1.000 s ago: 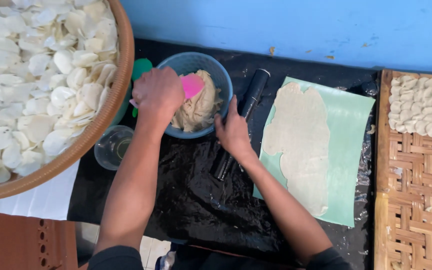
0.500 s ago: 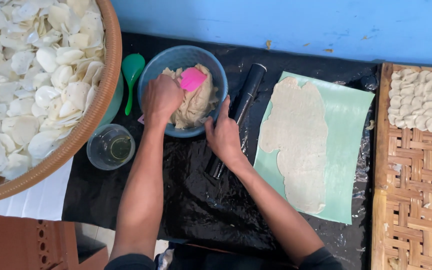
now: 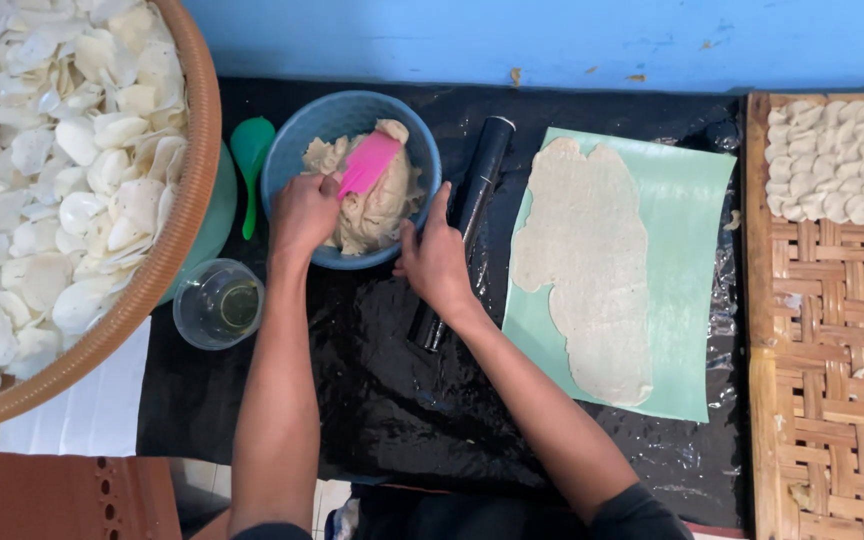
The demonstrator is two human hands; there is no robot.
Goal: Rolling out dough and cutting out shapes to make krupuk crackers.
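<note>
A blue bowl [image 3: 300, 140] holds a lump of beige dough [image 3: 380, 208]. My left hand [image 3: 302, 212] reaches into the bowl and grips a pink scraper [image 3: 369, 163] that rests on the dough. My right hand [image 3: 436, 260] presses against the bowl's right rim, fingers together, beside a black rolling pin [image 3: 482, 170] that lies on black plastic sheeting [image 3: 382, 400]. To the right, a flat sheet of rolled dough [image 3: 587, 270] lies on a pale green mat [image 3: 692, 250].
A large woven tray [image 3: 187, 200] of white dough pieces fills the left. A green spoon [image 3: 250, 150] and a clear cup of oil [image 3: 217, 305] sit near it. A woven bamboo tray [image 3: 832, 340] with small dough pieces stands at right. Blue wall [image 3: 552, 40] behind.
The view has shifted a little. My left hand has moved down within the bowl with the pink scraper, and my right hand has settled against the bowl's rim.
</note>
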